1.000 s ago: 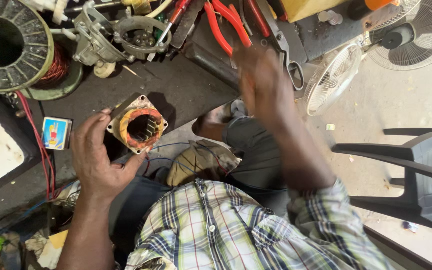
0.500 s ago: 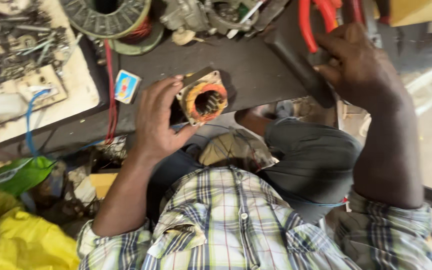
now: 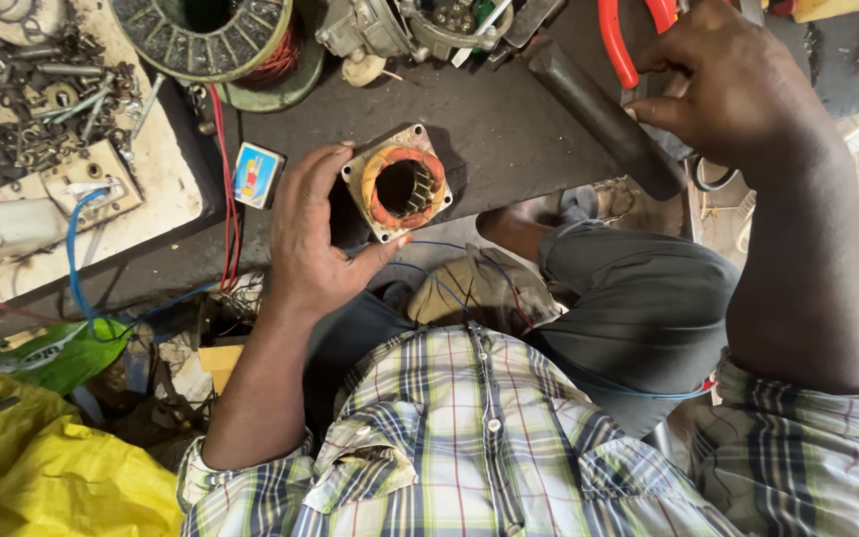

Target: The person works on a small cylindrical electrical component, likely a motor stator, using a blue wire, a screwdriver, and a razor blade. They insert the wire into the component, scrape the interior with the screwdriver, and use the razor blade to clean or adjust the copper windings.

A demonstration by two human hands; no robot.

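Observation:
My left hand [image 3: 312, 239] grips a small square motor stator [image 3: 398, 183] with orange-red windings around a round bore, resting at the near edge of the dark workbench [image 3: 509, 119]. My right hand [image 3: 738, 89] is up at the right on the bench, fingers curled around red-handled pliers [image 3: 620, 40]. A dark cylindrical bar [image 3: 599, 114] lies slanted just under that hand. Thin blue wires [image 3: 449, 268] trail from the stator down toward my lap.
A big wire spool [image 3: 213, 40] with copper winding stands at the back. Grey metal motor parts [image 3: 400, 25] lie beside it. A pale tray [image 3: 42, 119] of screws and bolts sits left, a small blue box [image 3: 257, 175] near my left hand. Yellow and green bags [image 3: 32, 457] lie below left.
The view has shifted so the bench sits further right and the tray of screws shows. My right hand reached up from the bench middle and closed on the red pliers. The left hand keeps the stator.

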